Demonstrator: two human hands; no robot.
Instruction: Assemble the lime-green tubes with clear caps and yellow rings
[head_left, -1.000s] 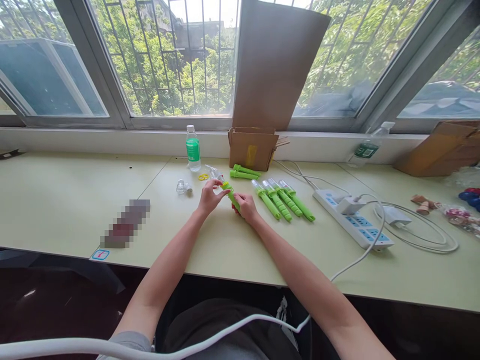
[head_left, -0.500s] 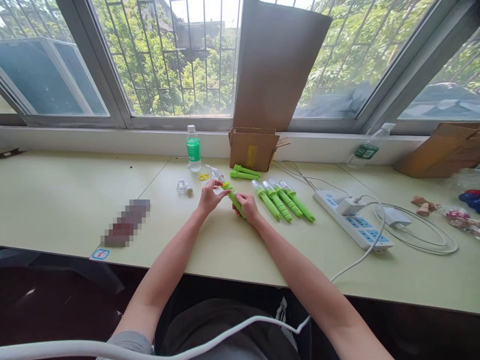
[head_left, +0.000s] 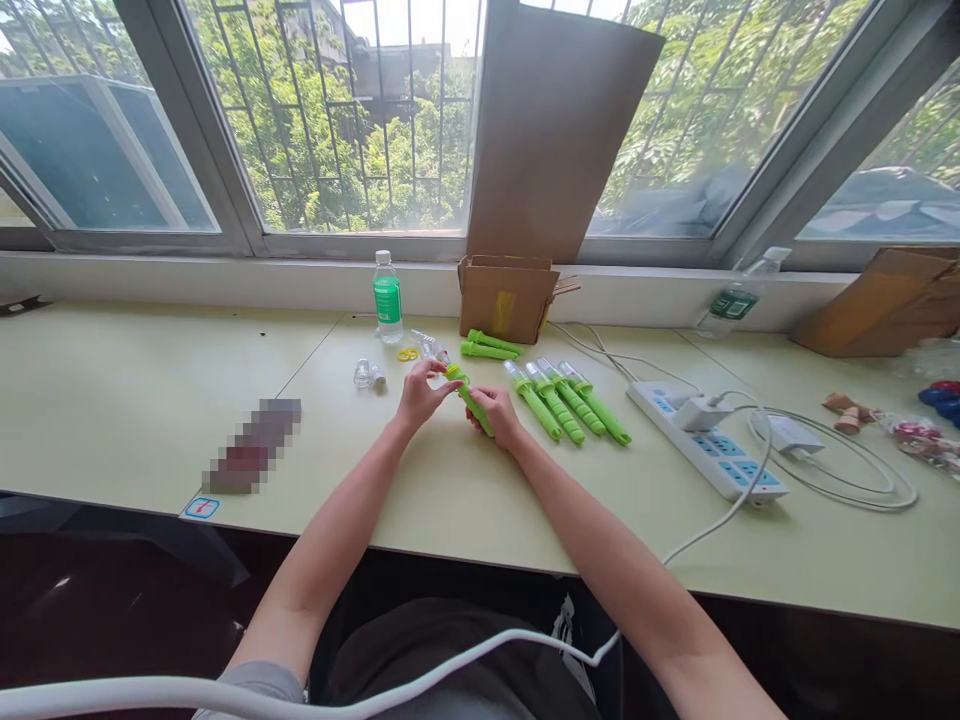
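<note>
My right hand (head_left: pixel 496 415) is closed round the lower part of a green plastic stick (head_left: pixel 471 396). My left hand (head_left: pixel 420 393) pinches the stick's top end, where a yellow ring and a clear tip sit. To the right several finished green sticks with clear tips (head_left: pixel 568 399) lie side by side on the pale table (head_left: pixel 150 400). Two bare green handles (head_left: pixel 487 346) lie behind, by a small open cardboard box (head_left: pixel 505 295). Loose clear caps (head_left: pixel 368 375) and yellow rings (head_left: pixel 406 353) lie to the left of my hands.
A green-labelled water bottle (head_left: pixel 387 297) stands at the back. A white power strip (head_left: pixel 709 440) with a plugged charger and coiled cables (head_left: pixel 840 465) lies at the right. A large cardboard sheet (head_left: pixel 559 120) leans on the window. Small toys (head_left: pixel 922 420) lie at the far right.
Almost nothing: both hands keep hold of the green stick, which has slipped slightly lower and to the right in my right hand.
</note>
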